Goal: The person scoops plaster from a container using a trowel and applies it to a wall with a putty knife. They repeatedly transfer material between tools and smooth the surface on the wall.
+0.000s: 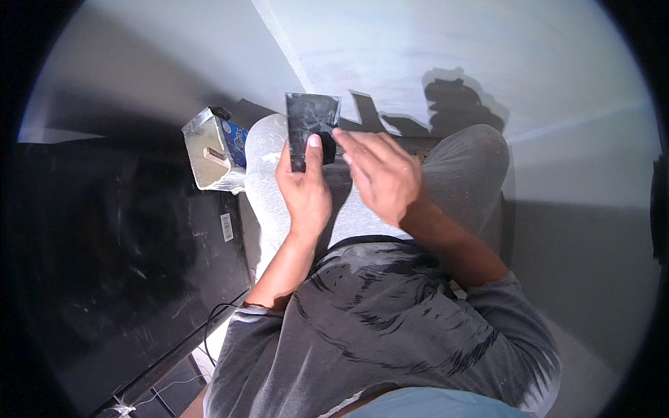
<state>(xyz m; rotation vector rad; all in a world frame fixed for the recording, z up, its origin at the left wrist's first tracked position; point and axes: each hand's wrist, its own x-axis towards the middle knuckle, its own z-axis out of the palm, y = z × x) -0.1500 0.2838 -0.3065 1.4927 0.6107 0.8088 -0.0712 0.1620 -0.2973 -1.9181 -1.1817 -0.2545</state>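
My left hand (306,191) grips a thin, dark rectangular plate (310,115) by its lower part, with the thumb lying across its front. The plate's glossy face carries whitish smears, and it is held up in front of my knees. At the plate's right edge is my right hand (387,174), fingers stretched out and slanting up to the left. Its index fingertip appears to touch the plate near that edge. The right palm faces away, so the underside of those fingers is hidden. I cannot tell whether the plate is glass or a device.
A cut-open carton (209,187) with a blue side stands left of my knee, with a small brownish piece (214,155) inside. A dark panel (139,258) fills the left. Pale walls rise ahead and right. A thin black cable (207,334) hangs at lower left.
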